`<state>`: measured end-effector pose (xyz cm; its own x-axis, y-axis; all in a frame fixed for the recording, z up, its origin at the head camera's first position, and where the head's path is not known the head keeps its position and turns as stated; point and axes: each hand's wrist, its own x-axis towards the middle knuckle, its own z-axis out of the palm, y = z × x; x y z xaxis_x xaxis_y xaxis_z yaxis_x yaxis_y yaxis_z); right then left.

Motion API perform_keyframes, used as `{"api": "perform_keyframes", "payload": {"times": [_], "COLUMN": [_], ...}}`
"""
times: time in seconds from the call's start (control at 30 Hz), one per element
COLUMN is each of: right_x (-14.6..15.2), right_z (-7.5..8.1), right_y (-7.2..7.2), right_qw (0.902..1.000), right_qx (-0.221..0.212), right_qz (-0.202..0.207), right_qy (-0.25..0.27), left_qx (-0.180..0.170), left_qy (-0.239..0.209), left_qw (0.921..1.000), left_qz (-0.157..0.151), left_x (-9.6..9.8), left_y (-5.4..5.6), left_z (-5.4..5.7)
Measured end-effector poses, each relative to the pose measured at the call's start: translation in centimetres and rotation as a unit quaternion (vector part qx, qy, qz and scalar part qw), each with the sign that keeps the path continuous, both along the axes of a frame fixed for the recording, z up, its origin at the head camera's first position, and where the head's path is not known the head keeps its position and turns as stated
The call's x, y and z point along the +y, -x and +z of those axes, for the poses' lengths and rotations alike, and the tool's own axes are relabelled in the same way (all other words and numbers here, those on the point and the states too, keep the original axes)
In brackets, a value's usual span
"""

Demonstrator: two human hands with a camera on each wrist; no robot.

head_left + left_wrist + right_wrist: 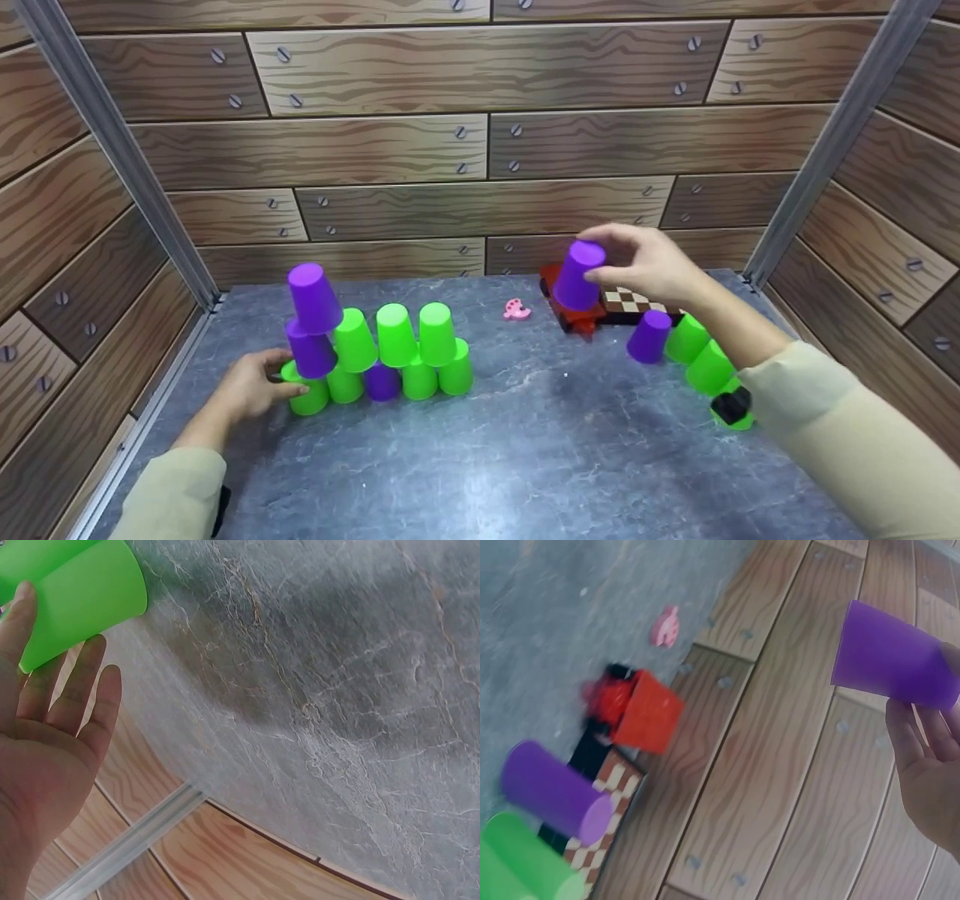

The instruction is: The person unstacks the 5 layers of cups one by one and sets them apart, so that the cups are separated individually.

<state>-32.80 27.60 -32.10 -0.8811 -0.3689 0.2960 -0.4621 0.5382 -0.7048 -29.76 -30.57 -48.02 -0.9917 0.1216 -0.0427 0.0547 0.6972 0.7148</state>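
Note:
My right hand (649,262) holds an upside-down purple cup (579,276) by its upper part, raised in front of the red toy truck; the right wrist view shows the same cup (892,656) against the wooden wall. At the left stands a cup stack: a bottom row of green cups with one purple cup (382,382), a second row with green cups (396,335) and a purple cup (310,349), and one purple cup (313,298) on top. My left hand (253,386) has thumb and fingers at either side of the leftmost bottom green cup (307,397).
At the right, a purple cup (649,337) and several green cups (709,369) stand upside down in a line. Behind them are the red toy truck (559,296) and a checkered board (634,302). A small pink toy (516,310) lies mid-table. Wood-patterned walls surround the grey table (525,450).

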Motion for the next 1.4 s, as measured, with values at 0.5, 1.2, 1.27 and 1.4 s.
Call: {"api": "perform_keyframes", "payload": {"times": [0.5, 1.2, 1.27, 1.4], "right_x": [6.1, 11.3, 11.6, 12.3], "right_z": [-3.7, -9.0, -9.4, -10.1], "right_y": [-1.7, -2.9, -2.9, -3.0], "right_qw": [0.9992, 0.9967, 0.9955, 0.9932], "right_qx": [-0.035, -0.061, -0.068, -0.078], "right_qz": [-0.020, -0.021, -0.027, -0.030], "right_qy": [-0.002, -0.049, -0.061, -0.081], "left_qx": [0.011, 0.006, 0.005, 0.002], "left_qy": [-0.006, -0.012, -0.013, -0.019], "left_qw": [0.9999, 0.9999, 0.9999, 0.9998], "left_qz": [-0.001, 0.003, 0.002, 0.001], "left_x": [0.0, 0.1, 0.1, 0.0], "left_y": [0.0, 0.0, 0.0, -0.1], "left_z": [-0.1, -0.2, -0.1, -0.1]}}
